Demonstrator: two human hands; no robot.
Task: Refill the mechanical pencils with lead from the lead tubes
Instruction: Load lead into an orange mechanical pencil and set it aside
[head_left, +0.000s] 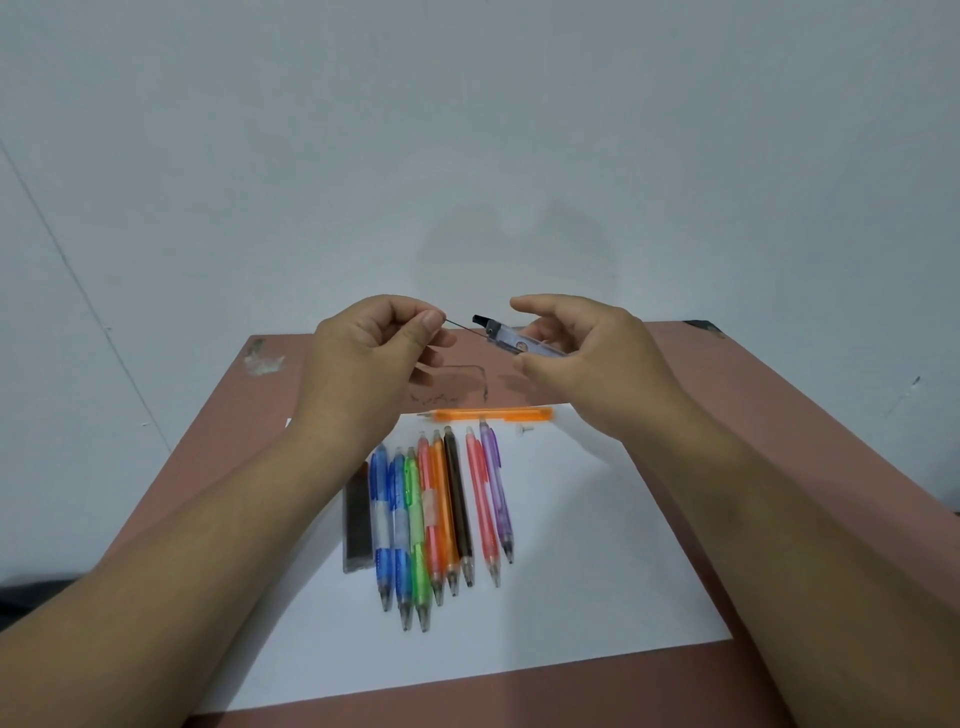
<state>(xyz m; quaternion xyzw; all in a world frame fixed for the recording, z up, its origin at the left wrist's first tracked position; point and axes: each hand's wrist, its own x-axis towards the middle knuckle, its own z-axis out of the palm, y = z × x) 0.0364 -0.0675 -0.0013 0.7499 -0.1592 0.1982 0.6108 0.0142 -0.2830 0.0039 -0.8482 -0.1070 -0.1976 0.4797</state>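
- Wall (467, 130): plain pale surface filling the upper half of the view, behind the table.
- Table (753, 441): reddish-brown top, its far edge against the wall, with scuffed patches at the far left corner.
- White sheet (597, 561): lies flat on the table and carries the pencils.
- Row of mechanical pencils (436, 519): blue, blue, green, red, orange, brown, red and purple, lying side by side on the sheet, tips toward the viewer.
- Left hand (363, 358): raised above the far part of the table; thumb and forefinger pinch one end of a thin lead (460, 326).
- Right hand (587, 353): raised opposite the left; thumb and curled fingers grasp a clear lead tube (514, 340), whose black cap end points toward the left hand.
- Dark lead case (357, 519): flat on the sheet, just beside the leftmost blue pencil.
- Orange pencil (488, 414): lies crosswise at the far edge of the sheet, apart from the row.
- Lead: spans the gap between the left fingertips and the tube's capped end.
- Small pale piece (523, 429): rests on the sheet near the crosswise pencil's right end; too small to identify.
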